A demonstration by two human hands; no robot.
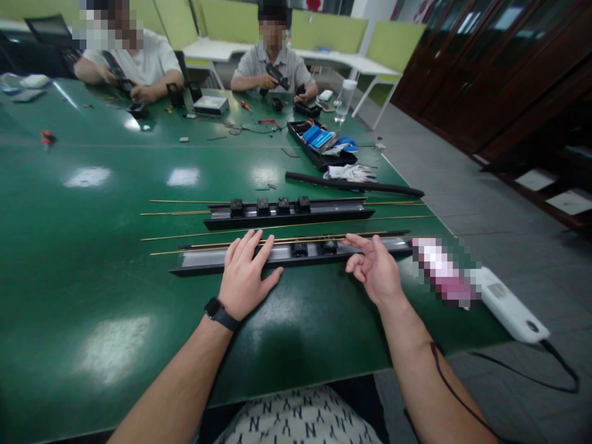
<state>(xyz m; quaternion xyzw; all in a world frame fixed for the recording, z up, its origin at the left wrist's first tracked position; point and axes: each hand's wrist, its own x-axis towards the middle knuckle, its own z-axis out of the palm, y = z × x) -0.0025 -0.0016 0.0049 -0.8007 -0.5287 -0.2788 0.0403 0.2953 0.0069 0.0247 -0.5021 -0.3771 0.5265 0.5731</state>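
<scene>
My left hand (245,271), with a dark watch at the wrist, lies flat with fingers spread over the left part of the near black channel (222,269) and its thin brass-coloured rods (176,253). My right hand (377,268) is turned partly palm up at the channel's right part. Its index finger points left along the rods, the lower fingers are loosely curled, and nothing shows in its grasp. Whether its fingertips touch a rod I cannot tell. Between my hands, small black blocks (300,248) sit in the channel.
Behind lies a second black channel (287,219) with several black blocks. Farther back are a black strip (351,185), white gloves (351,173) and a black tray (319,159) of tools. A white power strip (513,305) lies at right. Two people work across the green table (115,246).
</scene>
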